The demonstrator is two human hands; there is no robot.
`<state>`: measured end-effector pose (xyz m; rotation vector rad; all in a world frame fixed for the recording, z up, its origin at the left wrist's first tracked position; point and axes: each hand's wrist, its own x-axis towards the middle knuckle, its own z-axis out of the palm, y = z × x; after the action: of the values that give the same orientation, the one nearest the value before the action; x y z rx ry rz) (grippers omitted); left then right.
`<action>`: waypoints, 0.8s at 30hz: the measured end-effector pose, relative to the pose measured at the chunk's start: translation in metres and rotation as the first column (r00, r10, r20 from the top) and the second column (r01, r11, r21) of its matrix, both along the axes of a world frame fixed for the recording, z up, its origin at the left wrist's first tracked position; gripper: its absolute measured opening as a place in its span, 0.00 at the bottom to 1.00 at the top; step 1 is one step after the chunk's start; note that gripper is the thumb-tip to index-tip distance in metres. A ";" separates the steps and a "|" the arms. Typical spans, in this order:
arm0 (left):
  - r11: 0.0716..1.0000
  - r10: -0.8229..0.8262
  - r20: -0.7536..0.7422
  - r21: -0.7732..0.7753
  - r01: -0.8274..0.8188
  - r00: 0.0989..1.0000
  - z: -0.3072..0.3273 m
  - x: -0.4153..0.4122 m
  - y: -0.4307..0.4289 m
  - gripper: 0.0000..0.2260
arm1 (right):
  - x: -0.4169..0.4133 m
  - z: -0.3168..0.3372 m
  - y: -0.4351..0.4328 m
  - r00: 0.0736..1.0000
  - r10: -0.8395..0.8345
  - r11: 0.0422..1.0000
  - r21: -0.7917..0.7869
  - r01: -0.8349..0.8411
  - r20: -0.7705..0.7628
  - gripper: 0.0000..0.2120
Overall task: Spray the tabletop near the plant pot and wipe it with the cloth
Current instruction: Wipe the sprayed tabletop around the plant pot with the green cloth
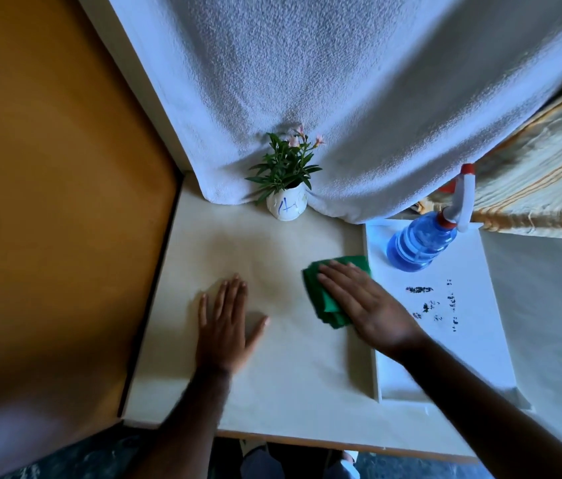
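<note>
A small white plant pot with green leaves and pink flowers stands at the back of the cream tabletop. A folded green cloth lies flat on the tabletop in front of the pot and to its right. My right hand presses flat on the cloth, fingers spread and pointing left. My left hand rests flat on the bare tabletop, holding nothing. A blue spray bottle with a white and red trigger stands at the right, untouched.
The bottle stands on a white board with dark smudges, lying on the table's right side. A white towel-like drape hangs behind the pot. An orange-brown panel borders the table's left edge. The table's front edge runs near my body.
</note>
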<state>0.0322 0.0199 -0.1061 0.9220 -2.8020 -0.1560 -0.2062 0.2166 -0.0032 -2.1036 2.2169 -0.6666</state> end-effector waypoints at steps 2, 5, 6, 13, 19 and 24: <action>1.000 -0.003 -0.012 -0.014 0.003 1.000 0.000 -0.001 0.000 0.35 | -0.002 0.002 -0.043 0.993 0.095 0.995 -0.009 -0.096 -0.070 0.20; 1.000 -0.004 -0.034 -0.028 0.003 0.999 0.002 -0.001 0.001 0.35 | -0.009 0.004 -0.094 0.966 0.178 0.984 0.003 -0.181 -0.188 0.20; 1.000 -0.003 -0.036 -0.031 0.002 0.999 0.003 0.000 0.002 0.35 | -0.012 0.005 -0.108 0.955 0.198 0.979 0.003 -0.203 -0.222 0.20; 0.999 -0.009 -0.007 -0.031 0.009 1.000 0.006 -0.002 0.000 0.37 | -0.043 0.008 -0.162 0.891 0.307 0.949 0.043 -0.311 -0.334 0.19; 1.000 -0.006 0.030 -0.015 0.006 1.000 0.009 -0.003 -0.001 0.38 | -0.071 0.000 -0.174 0.879 0.366 0.930 0.098 -0.353 -0.306 0.17; 1.000 -0.008 0.047 0.004 0.008 0.999 0.006 -0.002 -0.002 0.38 | -0.069 -0.014 -0.176 0.902 0.394 0.915 0.172 -0.366 -0.176 0.22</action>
<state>0.0301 0.0179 -0.1000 0.9275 -2.8491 -0.1422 -0.2747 0.0408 -0.0169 -2.5262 1.7781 -0.2737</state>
